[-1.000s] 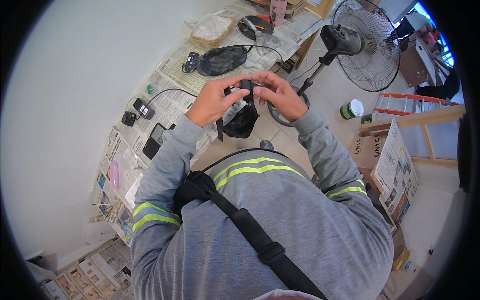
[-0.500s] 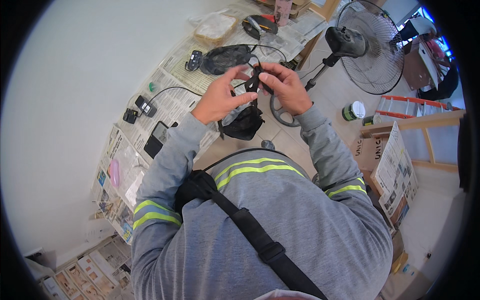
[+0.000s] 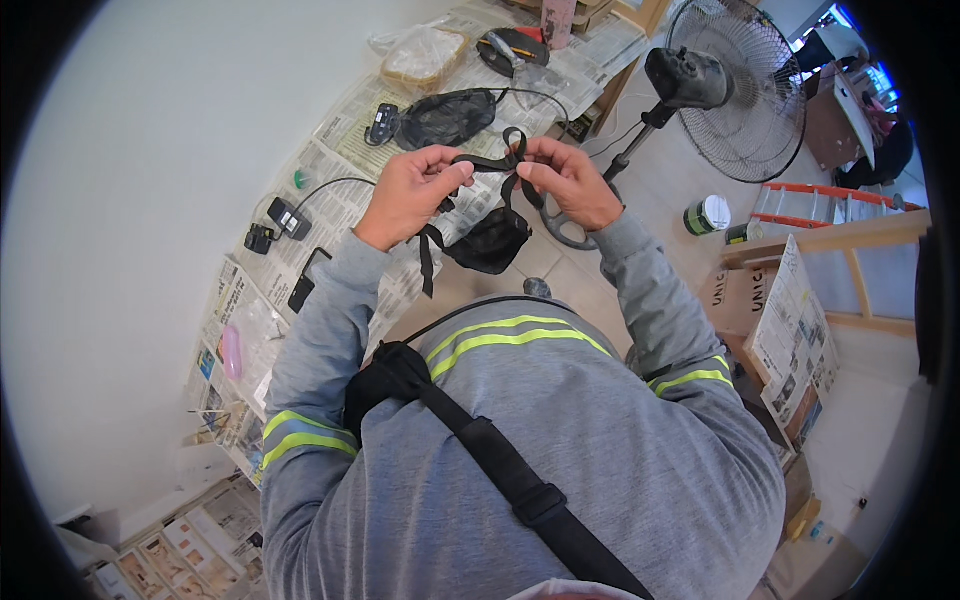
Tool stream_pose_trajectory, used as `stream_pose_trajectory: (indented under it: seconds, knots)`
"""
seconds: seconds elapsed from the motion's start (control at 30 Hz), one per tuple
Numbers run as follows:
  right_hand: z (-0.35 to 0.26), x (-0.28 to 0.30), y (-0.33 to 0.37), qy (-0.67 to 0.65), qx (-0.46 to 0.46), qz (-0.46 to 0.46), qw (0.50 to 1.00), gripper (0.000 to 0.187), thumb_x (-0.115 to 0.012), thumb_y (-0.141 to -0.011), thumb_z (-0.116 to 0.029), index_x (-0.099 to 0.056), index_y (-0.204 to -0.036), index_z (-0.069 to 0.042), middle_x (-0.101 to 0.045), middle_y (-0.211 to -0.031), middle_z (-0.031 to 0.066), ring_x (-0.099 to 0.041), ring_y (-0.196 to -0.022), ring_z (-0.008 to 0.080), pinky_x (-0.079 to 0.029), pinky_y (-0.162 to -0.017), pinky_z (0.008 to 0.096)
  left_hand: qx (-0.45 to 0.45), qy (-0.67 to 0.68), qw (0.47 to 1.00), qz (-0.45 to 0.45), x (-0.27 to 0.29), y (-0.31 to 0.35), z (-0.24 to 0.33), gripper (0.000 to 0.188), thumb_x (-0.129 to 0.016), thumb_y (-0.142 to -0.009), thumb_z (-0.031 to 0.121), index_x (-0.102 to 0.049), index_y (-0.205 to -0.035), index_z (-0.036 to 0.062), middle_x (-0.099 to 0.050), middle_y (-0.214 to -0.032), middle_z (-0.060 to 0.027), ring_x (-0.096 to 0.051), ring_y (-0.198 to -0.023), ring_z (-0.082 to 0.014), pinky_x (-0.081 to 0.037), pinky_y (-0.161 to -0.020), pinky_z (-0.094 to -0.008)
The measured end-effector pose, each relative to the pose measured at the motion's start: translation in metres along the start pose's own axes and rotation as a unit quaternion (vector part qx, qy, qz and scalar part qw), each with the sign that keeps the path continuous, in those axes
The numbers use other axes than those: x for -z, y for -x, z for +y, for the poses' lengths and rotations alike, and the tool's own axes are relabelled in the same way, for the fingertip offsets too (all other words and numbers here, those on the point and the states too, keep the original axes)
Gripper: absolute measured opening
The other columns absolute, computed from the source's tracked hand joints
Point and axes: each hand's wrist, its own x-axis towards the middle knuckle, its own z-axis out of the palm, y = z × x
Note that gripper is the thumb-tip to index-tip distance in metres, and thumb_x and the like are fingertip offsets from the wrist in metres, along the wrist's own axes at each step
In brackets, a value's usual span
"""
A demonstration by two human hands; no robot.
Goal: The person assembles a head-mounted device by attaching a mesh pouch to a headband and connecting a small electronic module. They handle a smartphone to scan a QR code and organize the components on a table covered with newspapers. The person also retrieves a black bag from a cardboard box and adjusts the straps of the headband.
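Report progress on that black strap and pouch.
Done: the black pouch is lifted and hangs from its strap. In hand: left hand and right hand stretch the strap between them, a loop at the right fingertips. Left: one strap end dangles loose, unfastened.

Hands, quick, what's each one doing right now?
Left hand: closed, pinching the black strap.
Right hand: closed, pinching the same strap.

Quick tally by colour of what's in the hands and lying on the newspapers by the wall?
Black: 6 – strap and pouch held by left hand and right hand; bag; two adapters; flat device
Pink: 1 – case
Green: 1 – cap
Total: 8
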Motion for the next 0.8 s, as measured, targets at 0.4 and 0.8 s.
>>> stream_pose_trajectory:
  seconds: [0.4,0.8]
  knots:
    - [0.009,-0.022,-0.017,0.092,0.093,-0.009,0.991,0.034,-0.079,-0.093,-0.029,-0.070,-0.115,-0.003,-0.063,-0.088,-0.0054,-0.051,-0.077,0.0060,-0.044,-0.068,0.0252,-0.101,-0.160,0.980,0.060,0.011,-0.003,0.004,0.028,-0.071,-0.099,0.020,-0.072,-0.119,-0.0005,-0.070,-0.086,0.0019,-0.057,-0.076,-0.0048,-0.046,-0.069,-0.0218]
    - [-0.020,-0.014,0.004,0.109,0.066,0.021,0.992,0.027,-0.080,-0.091,-0.025,-0.071,-0.094,0.000,-0.055,-0.077,-0.0075,-0.044,-0.068,0.0023,-0.037,-0.059,0.0224,-0.063,-0.167,0.983,-0.035,0.037,0.023,0.021,0.035,-0.073,-0.098,0.023,-0.069,-0.125,0.0009,-0.067,-0.088,0.0006,-0.056,-0.079,-0.0080,-0.046,-0.072,-0.0262]
